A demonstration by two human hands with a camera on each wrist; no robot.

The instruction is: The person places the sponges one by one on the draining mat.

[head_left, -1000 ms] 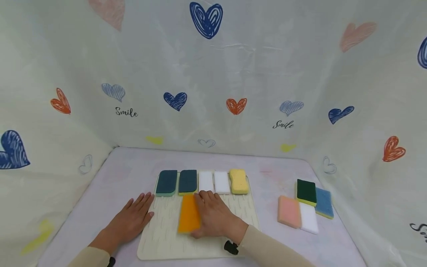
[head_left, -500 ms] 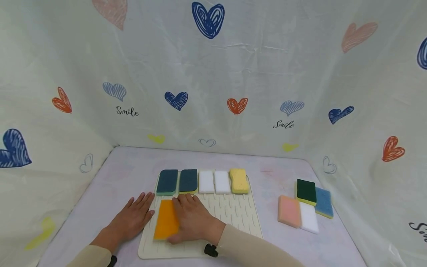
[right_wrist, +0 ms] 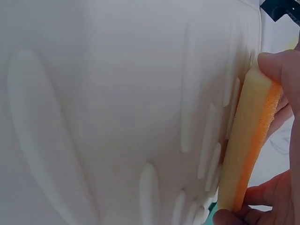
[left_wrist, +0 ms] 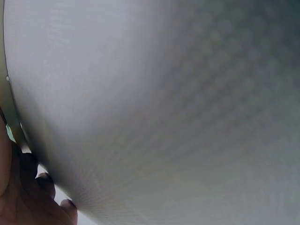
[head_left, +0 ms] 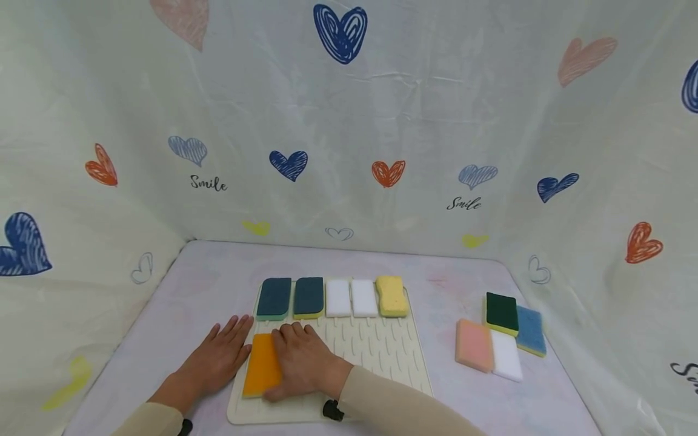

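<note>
My right hand [head_left: 306, 362] grips an orange-topped sponge [head_left: 262, 366] at the left side of a cream ribbed mat [head_left: 376, 348]. In the right wrist view, the thumb lies at one end of the sponge [right_wrist: 244, 145] and fingers at the other; its lower layer is pale yellow and sits on or just over the mat. Fingers straight, my left hand [head_left: 217, 356] rests flat on the table by the mat's left edge. Behind the orange sponge, a row runs along the mat's far edge: two dark-topped sponges [head_left: 274, 298], two white sponges [head_left: 338, 297] and a yellow wavy-sided sponge [head_left: 391, 296].
Right of the mat, a loose cluster lies on the table [head_left: 436, 393]: a pink sponge [head_left: 473, 344], a white sponge [head_left: 506, 355], a dark green-topped sponge [head_left: 501, 313] and a blue sponge [head_left: 530, 329]. A heart-printed curtain [head_left: 338, 109] encloses the back and sides.
My right hand has carried the orange sponge leftward and slightly nearer, from the mat's middle to its left side. The left hand has stayed in place.
</note>
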